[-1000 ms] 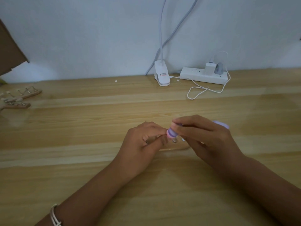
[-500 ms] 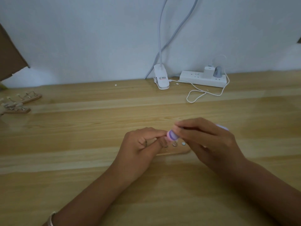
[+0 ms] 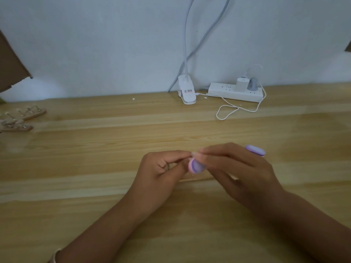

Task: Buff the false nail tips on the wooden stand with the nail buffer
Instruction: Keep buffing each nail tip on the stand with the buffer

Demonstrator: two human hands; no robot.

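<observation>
Nearest us, a pale bracelet (image 3: pixel 55 257) sits on the left wrist, and both forearms reach up over the wooden worktop (image 3: pixel 85 186). The left hand (image 3: pixel 161 168) has its fingers curled in, with a glint of metal showing between them. It grips the left end of the wooden stand (image 3: pixel 201 179), of which we see only a thin edge under the two hands. Half a second ago more of that stand lay bare, with two small round studs on its top; those are now covered. The right hand (image 3: pixel 233 168) is clamped on the nail buffer (image 3: pixel 196 166), thumb and fingers pinching its purple and pink length. One rounded end pokes out beside the left thumb and the other shows past the knuckles. The near end has dropped lower and turned more of its purple face towards us than before, and the right fingertips (image 3: pixel 204 151) have closed up to touch the left forefinger. The false nail tips are hidden behind the fingers and the buffer, so we cannot make them out.

Farther back, a white cable (image 3: pixel 228 112) loops on the worktop in front of a power strip (image 3: pixel 226 92) carrying a charger (image 3: pixel 242 84), with a clip lamp (image 3: pixel 187 93) just left of it against the wall (image 3: pixel 114 44). At the far left lie two spare stands (image 3: pixel 32 114) with wire clips, and a piece of cardboard (image 3: pixel 9 63) juts in above them
</observation>
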